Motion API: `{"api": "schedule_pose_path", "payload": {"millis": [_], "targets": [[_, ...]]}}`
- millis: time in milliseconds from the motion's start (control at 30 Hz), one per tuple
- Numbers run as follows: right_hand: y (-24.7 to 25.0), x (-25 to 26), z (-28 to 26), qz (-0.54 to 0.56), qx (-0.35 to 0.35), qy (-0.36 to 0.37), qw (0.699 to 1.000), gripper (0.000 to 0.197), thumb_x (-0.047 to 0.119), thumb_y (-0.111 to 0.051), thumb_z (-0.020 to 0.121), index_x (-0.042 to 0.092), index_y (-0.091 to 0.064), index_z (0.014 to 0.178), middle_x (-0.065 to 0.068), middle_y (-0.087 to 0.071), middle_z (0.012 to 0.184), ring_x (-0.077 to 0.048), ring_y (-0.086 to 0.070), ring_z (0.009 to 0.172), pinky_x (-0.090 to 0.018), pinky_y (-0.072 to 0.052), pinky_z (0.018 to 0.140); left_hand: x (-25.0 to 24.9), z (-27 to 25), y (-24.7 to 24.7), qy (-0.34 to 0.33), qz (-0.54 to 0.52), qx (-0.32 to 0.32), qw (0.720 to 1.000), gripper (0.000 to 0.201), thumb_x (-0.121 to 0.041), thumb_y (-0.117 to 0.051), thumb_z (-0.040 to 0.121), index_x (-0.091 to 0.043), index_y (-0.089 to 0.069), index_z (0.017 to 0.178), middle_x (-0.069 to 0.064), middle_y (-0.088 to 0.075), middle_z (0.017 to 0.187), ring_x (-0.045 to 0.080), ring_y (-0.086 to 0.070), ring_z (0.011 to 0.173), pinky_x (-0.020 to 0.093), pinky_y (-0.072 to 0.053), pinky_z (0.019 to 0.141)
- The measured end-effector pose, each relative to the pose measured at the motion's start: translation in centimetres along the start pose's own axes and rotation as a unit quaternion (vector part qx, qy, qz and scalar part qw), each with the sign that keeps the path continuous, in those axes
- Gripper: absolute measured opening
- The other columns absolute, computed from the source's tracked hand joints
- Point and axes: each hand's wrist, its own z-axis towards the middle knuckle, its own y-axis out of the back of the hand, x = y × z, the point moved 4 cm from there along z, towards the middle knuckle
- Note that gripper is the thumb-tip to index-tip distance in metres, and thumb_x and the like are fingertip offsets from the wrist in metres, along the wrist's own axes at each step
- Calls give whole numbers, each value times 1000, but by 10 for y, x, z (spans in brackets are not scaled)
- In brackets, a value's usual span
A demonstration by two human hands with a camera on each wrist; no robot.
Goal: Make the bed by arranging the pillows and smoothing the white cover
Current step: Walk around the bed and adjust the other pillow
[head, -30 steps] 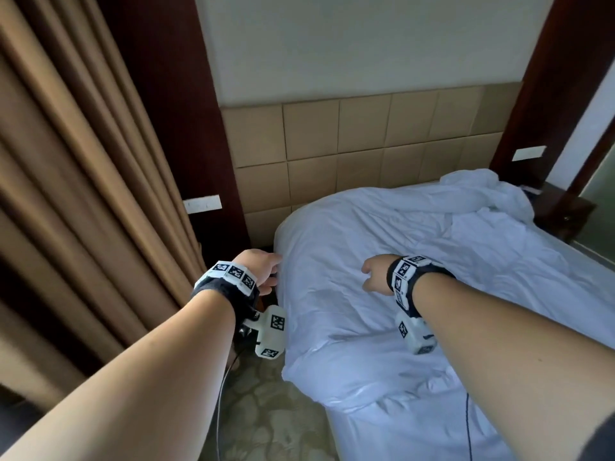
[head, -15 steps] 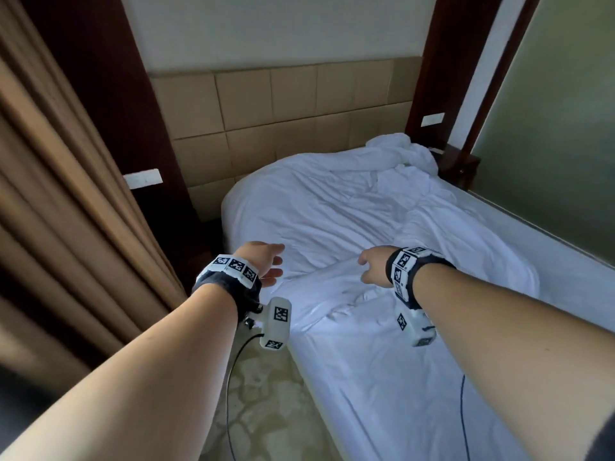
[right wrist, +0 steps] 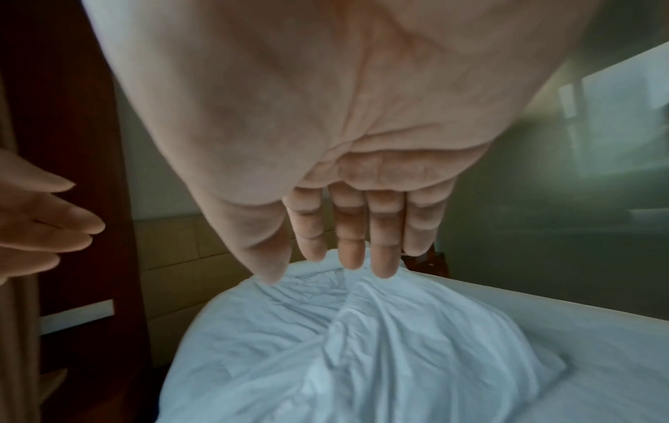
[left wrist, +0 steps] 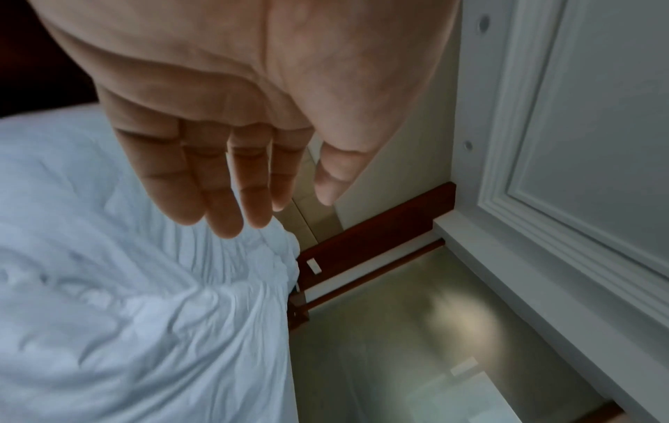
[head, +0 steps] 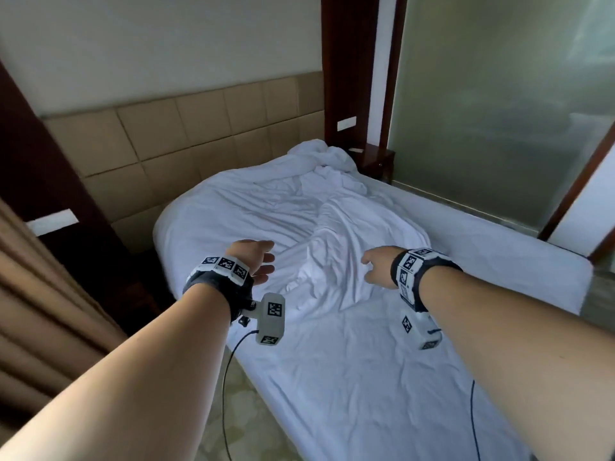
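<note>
White cover (head: pixel 299 221) lies bunched and creased over the far half of the bed (head: pixel 382 377), heaped highest at the far right corner against the tan padded headboard (head: pixel 186 144), with a loose folded edge trailing toward the near middle. The near half of the bed shows a flatter sheet. No pillow can be made out with certainty; the lump at the far right may hide one. A brown curtain (head: pixel 43 311) hangs at the near left and a frosted glass wall (head: pixel 499 111) stands at the right. The left hand (head: pixel 254 261) hovers above the bed's left edge, fingers straight and relaxed, holding nothing; the right hand (head: pixel 379 266) hovers over the middle, likewise spread and empty. The likely risk: grabbing only the trailing fold would drag one layer and deepen the creases, and pulling from this one side could slide the cover off toward the floor at the left.
</note>
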Motion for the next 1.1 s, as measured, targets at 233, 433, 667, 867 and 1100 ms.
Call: {"api": "schedule_pose_path", "payload": {"millis": [233,433,667,867,1100], "targets": [[-44,-228,-64,20,36,-53,998,59,41,-57,95,23,-40,148,-1,-46,149,-22,-50,130,-33,-42,108,29,-71,-232,22,-9,53,998,26,-27,-64,99,-9,-65,117,6,-73,106,23,-72,91,39,-59,82],[-29,-312,-74,28,40,-27,998,59,40,-58,95,20,-41,148,-2,-46,149,-22,-48,131,-33,-40,109,35,-108,-306,49,-19,27,998,26,-29,-66,98,-11,-65,117,6,-74,106,25,-73,94,43,-59,89],[-42,-357,-54,54,67,5,996,59,41,-59,94,22,-42,147,0,-47,148,-21,-49,131,-30,-40,108,29,-104,-348,72,-9,-12,997,25,-29,-62,100,-10,-66,117,4,-73,104,22,-71,90,36,-56,72],[2,-410,-23,31,43,-14,999,58,41,-58,94,22,-42,147,-2,-47,147,-23,-51,129,-33,-43,106,-9,-67,-395,54,-21,-2,998,25,-29,-62,100,-10,-66,116,5,-74,104,21,-71,89,34,-56,69],[44,-479,29,18,29,-13,999,51,39,-57,95,20,-49,141,-5,-54,140,-26,-55,123,-35,-46,102,-56,-24,-466,48,-6,9,999,26,-30,-63,99,-9,-67,114,5,-74,106,23,-72,91,36,-57,73]]}}
